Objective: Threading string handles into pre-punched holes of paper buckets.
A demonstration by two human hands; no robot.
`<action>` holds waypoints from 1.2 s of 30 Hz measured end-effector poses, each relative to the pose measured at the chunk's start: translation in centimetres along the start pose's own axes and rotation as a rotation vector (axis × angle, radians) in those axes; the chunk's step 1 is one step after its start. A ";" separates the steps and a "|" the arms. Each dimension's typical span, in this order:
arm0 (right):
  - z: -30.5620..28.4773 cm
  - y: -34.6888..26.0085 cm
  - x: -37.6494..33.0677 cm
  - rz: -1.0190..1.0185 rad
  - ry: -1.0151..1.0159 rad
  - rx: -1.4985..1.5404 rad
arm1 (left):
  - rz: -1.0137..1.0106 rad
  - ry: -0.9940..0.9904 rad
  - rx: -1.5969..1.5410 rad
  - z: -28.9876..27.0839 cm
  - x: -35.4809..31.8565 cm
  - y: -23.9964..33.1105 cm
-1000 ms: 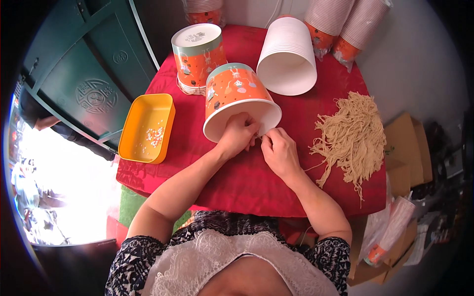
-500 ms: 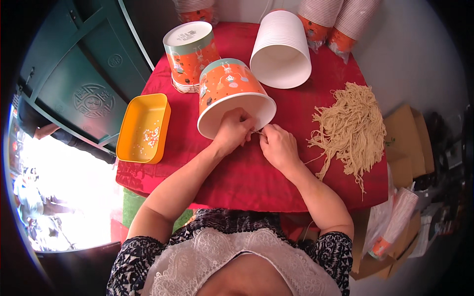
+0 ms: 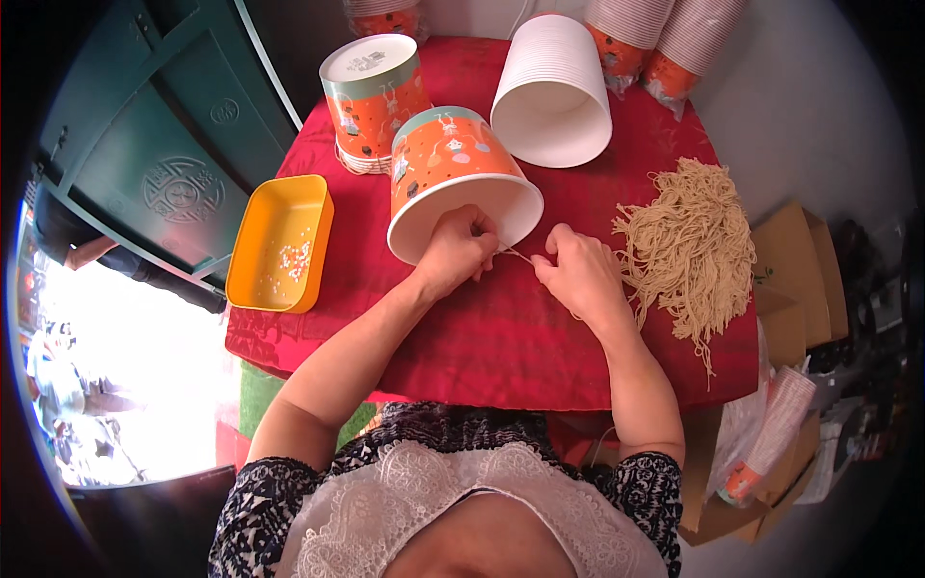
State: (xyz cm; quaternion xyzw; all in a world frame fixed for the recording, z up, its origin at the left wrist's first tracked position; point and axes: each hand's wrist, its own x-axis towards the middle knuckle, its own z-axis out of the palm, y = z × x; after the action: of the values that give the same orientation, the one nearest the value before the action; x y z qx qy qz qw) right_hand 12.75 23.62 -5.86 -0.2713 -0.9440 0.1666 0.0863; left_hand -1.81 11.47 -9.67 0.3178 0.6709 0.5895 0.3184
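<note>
An orange paper bucket [image 3: 453, 159] with a grey-green base band and white inside lies tilted on the table, its mouth toward me. My left hand [image 3: 460, 249] reaches into the mouth and is closed at the lower right of the rim; its fingertips are partly hidden. From that spot a thin beige string [image 3: 516, 253] runs taut to my right hand [image 3: 583, 276], which pinches it just right of the bucket. Close by on the right lies a loose heap of beige strings [image 3: 686, 255].
A stack of upturned orange buckets [image 3: 376, 101] stands behind on the left, and a white bucket stack [image 3: 551, 120] lies at the back. A yellow tray [image 3: 321, 246] with small white and pink beads sits left on the red tablecloth [image 3: 540, 371]. Wrapped bucket stacks [image 3: 631, 34] line the back.
My right hand has moved right, away from the rim, drawing the string out straight. My left hand stays at the bucket's rim.
</note>
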 end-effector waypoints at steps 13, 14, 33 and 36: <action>3.0 -0.1 0.0 -0.197 0.112 0.221 | 0.026 0.013 -0.009 0.1 0.2 -0.7; 3.4 -0.1 0.0 -0.197 0.112 0.220 | 0.025 0.009 -0.011 0.1 0.2 -0.7; 4.2 -0.7 -0.4 -0.312 0.317 0.195 | 0.023 0.032 0.020 0.2 0.0 -0.2; 4.1 -0.5 -0.5 -0.289 0.303 0.091 | 0.025 0.028 0.019 0.2 0.0 -0.4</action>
State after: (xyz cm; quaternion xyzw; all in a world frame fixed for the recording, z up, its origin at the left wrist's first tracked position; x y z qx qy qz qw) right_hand 11.90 21.86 -9.57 -0.1511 -0.9408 0.1524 0.2623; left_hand -1.69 11.55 -10.13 0.3208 0.6767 0.5916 0.2987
